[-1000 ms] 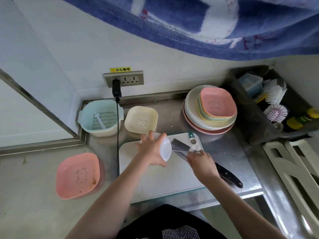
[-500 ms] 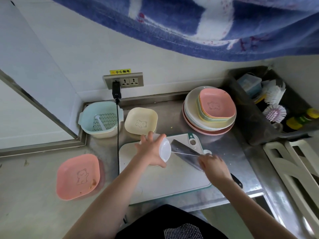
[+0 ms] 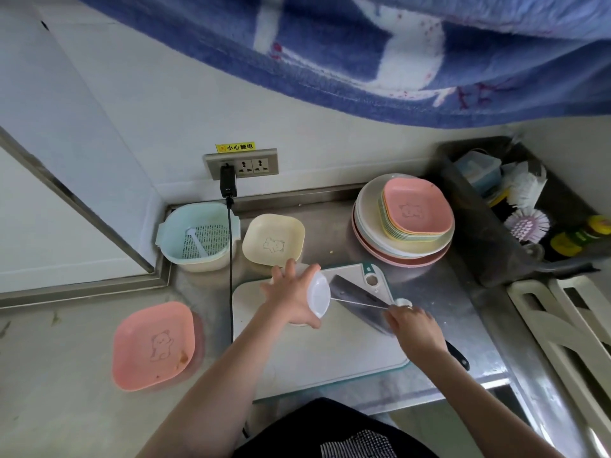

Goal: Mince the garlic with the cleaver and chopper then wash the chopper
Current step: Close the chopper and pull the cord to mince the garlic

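A white pull-cord chopper (image 3: 318, 299) lies tipped on its side over the white cutting board (image 3: 317, 358), and my left hand (image 3: 291, 302) grips it from the left. My right hand (image 3: 416, 328) pinches the chopper's white pull handle (image 3: 403, 303). A thin cord (image 3: 357, 304) stretches taut between handle and chopper. The cleaver (image 3: 353, 297) lies flat on the board beneath the cord, and its black handle (image 3: 458, 353) pokes out past my right wrist. No garlic is visible.
A yellow dish (image 3: 272, 239) and a blue strainer basket (image 3: 198, 236) stand behind the board. A pink dish (image 3: 153, 345) sits to the left and a plate stack (image 3: 403, 219) at the back right. A black cable (image 3: 230, 259) runs along the board's left edge. A dark tray (image 3: 469, 206) holds brushes.
My right hand has moved to the right, away from the chopper, drawing the cord out longer. My left hand has kept the chopper in place.
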Demonstrator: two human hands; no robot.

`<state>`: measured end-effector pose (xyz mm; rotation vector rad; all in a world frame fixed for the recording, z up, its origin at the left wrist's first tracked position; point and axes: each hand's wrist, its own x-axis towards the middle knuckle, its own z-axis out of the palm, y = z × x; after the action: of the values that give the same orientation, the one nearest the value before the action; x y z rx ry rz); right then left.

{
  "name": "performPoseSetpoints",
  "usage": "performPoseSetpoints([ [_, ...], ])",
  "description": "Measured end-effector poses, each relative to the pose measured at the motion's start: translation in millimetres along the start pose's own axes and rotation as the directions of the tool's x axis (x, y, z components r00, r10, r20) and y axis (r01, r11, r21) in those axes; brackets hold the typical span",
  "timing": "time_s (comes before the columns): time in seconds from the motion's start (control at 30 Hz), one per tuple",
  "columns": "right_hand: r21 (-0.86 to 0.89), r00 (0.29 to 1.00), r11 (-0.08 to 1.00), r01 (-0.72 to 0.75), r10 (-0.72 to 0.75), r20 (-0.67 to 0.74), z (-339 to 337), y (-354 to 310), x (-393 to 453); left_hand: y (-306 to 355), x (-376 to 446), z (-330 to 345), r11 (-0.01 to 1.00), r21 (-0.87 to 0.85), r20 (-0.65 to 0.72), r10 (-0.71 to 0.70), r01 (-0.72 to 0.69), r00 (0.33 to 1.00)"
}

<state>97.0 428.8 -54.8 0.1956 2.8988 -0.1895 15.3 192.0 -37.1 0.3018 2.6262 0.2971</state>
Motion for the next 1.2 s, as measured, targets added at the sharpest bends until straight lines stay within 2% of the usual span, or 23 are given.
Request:
performPoseSetpoints([
  [0.07, 0.030, 1.000, 0.999, 0.017, -0.016, -0.005, -2, -8, -3, -1, 1, 1, 1.000, 0.007, -0.008, 0.005, -0.005, 1.000],
  [0.23, 0.124, 0.947, 0.939, 0.321, -0.315, -0.065, -12, -86, 0, 1, 2, 0, 1.000, 0.016, 0.014, -0.003, 0.003, 1.000],
  [0.3, 0.103, 0.935, 0.930, 0.353, -0.352, -0.036, -16, -104, 2, 2, 1, -1, 1.000, 0.028, 0.010, -0.004, 0.004, 1.000],
  [0.47, 0.101, 0.980, 0.975, 0.198, -0.195, -0.041, -7, -75, 2, -2, -1, -1, 1.000, 0.009, 0.007, 0.021, -0.021, 1.000],
  [0.57, 0.105, 0.998, 0.993, -0.060, 0.060, 0.008, -7, -29, 2, -1, -1, 0, 1.000, 0.007, -0.002, 0.020, -0.020, 1.000],
  [0.63, 0.073, 0.988, 0.986, -0.149, 0.146, 0.040, -8, -9, 2, -1, 0, 0, 1.000, 0.009, -0.002, 0.015, -0.015, 1.000],
  [0.7, 0.078, 0.996, 0.994, -0.081, 0.078, 0.045, -9, -19, 2, -1, 0, 0, 1.000, 0.013, -0.001, 0.017, -0.017, 1.000],
  [0.77, 0.117, 0.997, 0.990, 0.080, -0.082, 0.009, -14, -57, 2, -1, 0, 0, 1.000, 0.014, 0.001, 0.018, -0.018, 1.000],
  [0.87, 0.099, 0.959, 0.954, 0.281, -0.276, -0.058, -22, -109, 7, 0, 0, -1, 0.999, 0.033, 0.005, 0.017, -0.017, 1.000],
  [1.03, 0.044, 0.933, 0.935, 0.352, -0.347, -0.092, -9, -93, 13, 1, 0, 0, 0.999, 0.023, -0.008, 0.024, -0.024, 1.000],
  [1.2, 0.018, 0.928, 0.934, 0.358, -0.354, -0.119, 3, -86, 16, 3, -1, 0, 1.000, 0.003, -0.002, 0.027, -0.027, 1.000],
])
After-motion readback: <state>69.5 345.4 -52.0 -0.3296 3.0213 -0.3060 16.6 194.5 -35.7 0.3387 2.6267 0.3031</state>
